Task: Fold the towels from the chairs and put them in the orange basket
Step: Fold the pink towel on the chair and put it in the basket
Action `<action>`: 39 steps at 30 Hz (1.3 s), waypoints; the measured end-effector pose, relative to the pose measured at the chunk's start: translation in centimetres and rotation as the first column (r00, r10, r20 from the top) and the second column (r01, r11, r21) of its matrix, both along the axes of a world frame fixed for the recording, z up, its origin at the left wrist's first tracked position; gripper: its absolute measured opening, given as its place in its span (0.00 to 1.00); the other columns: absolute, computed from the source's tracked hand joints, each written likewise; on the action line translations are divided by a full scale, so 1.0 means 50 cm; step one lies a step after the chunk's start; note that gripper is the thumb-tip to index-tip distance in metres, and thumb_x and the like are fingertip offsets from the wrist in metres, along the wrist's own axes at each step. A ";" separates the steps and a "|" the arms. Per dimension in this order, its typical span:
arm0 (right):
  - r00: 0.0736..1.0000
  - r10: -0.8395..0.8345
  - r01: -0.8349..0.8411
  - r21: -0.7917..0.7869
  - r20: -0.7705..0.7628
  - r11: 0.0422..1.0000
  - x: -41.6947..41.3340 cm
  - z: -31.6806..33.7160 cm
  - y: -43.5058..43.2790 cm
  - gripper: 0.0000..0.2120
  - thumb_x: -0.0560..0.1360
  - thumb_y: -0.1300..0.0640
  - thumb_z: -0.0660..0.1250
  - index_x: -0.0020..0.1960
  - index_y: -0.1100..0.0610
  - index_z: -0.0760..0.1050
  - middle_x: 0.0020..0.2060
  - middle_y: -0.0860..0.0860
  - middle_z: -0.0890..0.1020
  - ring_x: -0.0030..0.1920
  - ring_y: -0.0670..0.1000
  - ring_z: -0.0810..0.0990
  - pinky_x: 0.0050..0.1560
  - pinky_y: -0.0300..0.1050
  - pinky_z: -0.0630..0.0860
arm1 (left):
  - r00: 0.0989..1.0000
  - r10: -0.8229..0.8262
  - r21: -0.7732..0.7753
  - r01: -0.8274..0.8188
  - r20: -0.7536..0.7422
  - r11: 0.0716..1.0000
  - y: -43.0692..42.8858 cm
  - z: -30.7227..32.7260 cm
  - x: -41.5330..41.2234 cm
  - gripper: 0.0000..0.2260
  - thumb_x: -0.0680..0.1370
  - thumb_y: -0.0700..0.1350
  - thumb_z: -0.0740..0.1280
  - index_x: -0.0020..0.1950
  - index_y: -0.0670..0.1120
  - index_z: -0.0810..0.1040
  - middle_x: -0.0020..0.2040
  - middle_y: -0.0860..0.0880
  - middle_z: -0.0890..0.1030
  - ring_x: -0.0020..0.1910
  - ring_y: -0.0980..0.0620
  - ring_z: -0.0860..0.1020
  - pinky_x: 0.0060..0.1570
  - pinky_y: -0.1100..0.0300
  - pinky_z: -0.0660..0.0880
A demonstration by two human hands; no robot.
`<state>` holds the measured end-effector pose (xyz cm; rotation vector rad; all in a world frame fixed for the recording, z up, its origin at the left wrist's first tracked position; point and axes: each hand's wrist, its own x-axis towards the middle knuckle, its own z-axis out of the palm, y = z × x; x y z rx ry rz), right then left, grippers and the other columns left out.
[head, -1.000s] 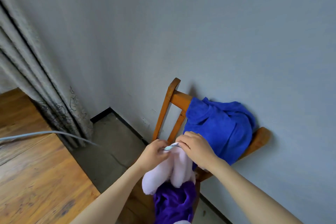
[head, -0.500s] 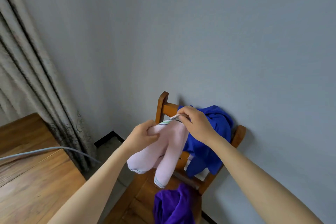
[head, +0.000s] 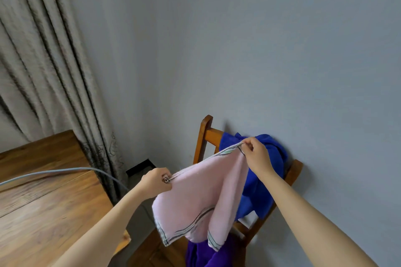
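Observation:
A pale pink towel (head: 201, 197) with grey-green striped hems hangs spread in the air in front of the wooden chair (head: 205, 136). My left hand (head: 157, 181) pinches its left top corner and my right hand (head: 256, 155) pinches its right top corner, higher up. A blue towel (head: 267, 180) is draped over the chair's back, partly hidden by the pink one. A purple towel (head: 206, 254) lies on the seat below. The orange basket is out of view.
A wooden table (head: 43, 201) fills the lower left, with a grey cable (head: 54, 172) running across it. Grey curtains (head: 50, 71) hang at the left. The chair stands against a grey wall (head: 260, 50).
My hands have lifted the pink towel off the chair and moved apart, spreading it from a bunched roll into an open sheet. The view has tilted upward.

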<state>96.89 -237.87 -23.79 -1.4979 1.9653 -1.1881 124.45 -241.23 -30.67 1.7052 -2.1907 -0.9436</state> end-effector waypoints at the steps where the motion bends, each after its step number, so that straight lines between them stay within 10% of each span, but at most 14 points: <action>1: 1.000 -0.019 0.018 0.020 0.020 1.000 -0.008 -0.016 0.005 0.06 0.79 0.62 0.59 0.51 0.61 0.74 0.42 0.49 0.76 0.45 0.49 0.74 0.39 0.31 0.69 | 0.997 0.010 0.012 -0.009 -0.071 1.000 0.003 0.001 0.000 0.08 0.67 0.43 0.68 0.37 0.53 0.70 0.37 0.51 0.74 0.38 0.50 0.72 0.36 0.61 0.66; 8: 0.998 -0.059 0.050 0.222 0.036 0.974 -0.039 -0.104 0.053 0.04 0.79 0.62 0.58 0.48 0.58 0.71 0.44 0.52 0.77 0.48 0.54 0.76 0.48 0.46 0.73 | 0.895 0.151 0.086 -0.127 -0.420 0.988 0.036 0.022 -0.023 0.11 0.68 0.36 0.71 0.33 0.44 0.69 0.27 0.52 0.68 0.28 0.55 0.64 0.29 0.63 0.60; 15: 0.974 0.168 -0.216 0.409 0.152 0.886 0.011 -0.145 0.098 0.13 0.78 0.62 0.59 0.62 0.55 0.69 0.46 0.52 0.78 0.46 0.50 0.76 0.46 0.41 0.70 | 0.820 0.199 0.158 -0.135 -0.537 0.978 0.072 0.063 -0.069 0.09 0.70 0.33 0.72 0.35 0.44 0.75 0.29 0.52 0.78 0.29 0.54 0.73 0.33 0.64 0.71; 22: 0.872 0.385 -0.472 0.311 0.302 0.825 0.082 -0.124 0.142 0.18 0.74 0.60 0.67 0.63 0.51 0.70 0.54 0.46 0.76 0.60 0.44 0.72 0.64 0.41 0.69 | 0.882 0.219 0.087 -0.201 -0.417 0.976 0.131 0.074 -0.115 0.13 0.70 0.35 0.72 0.32 0.50 0.76 0.29 0.51 0.75 0.29 0.55 0.70 0.31 0.65 0.68; 32: 0.856 0.466 -0.495 0.089 0.224 0.865 0.116 -0.116 0.192 0.10 0.74 0.59 0.69 0.54 0.53 0.75 0.46 0.43 0.78 0.49 0.40 0.76 0.47 0.26 0.73 | 0.931 0.226 0.099 -0.205 -0.287 0.974 0.205 0.071 -0.120 0.01 0.72 0.40 0.72 0.42 0.44 0.82 0.34 0.52 0.78 0.33 0.57 0.73 0.31 0.74 0.70; 39: 0.873 0.434 -0.480 0.227 0.224 0.847 0.120 -0.126 0.228 0.12 0.74 0.59 0.68 0.57 0.56 0.75 0.49 0.47 0.78 0.55 0.48 0.77 0.56 0.40 0.74 | 0.928 0.154 0.097 -0.129 -0.338 0.987 0.217 0.081 -0.119 0.01 0.72 0.40 0.71 0.40 0.44 0.81 0.32 0.53 0.76 0.32 0.57 0.72 0.34 0.71 0.70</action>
